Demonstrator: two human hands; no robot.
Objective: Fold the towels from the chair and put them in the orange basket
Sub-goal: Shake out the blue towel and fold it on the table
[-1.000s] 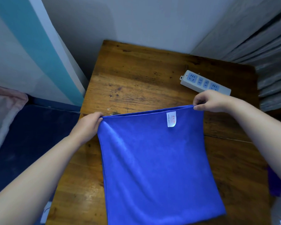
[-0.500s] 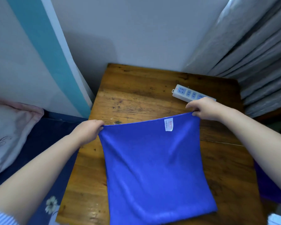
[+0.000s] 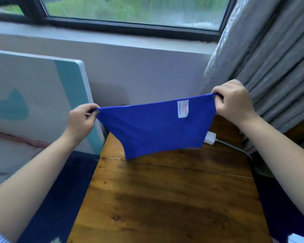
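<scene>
A: Towel position?
B: Blue towel (image 3: 156,130) held taut in the air over the table's (image 3: 165,199) far edge.
A: Hands?
B: Left hand (image 3: 80,120) and right hand (image 3: 232,104) each pinch a top corner.

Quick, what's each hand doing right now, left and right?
Left hand: closed, pinching the left top corner of the blue towel.
Right hand: closed, pinching the towel's right top corner.
</scene>
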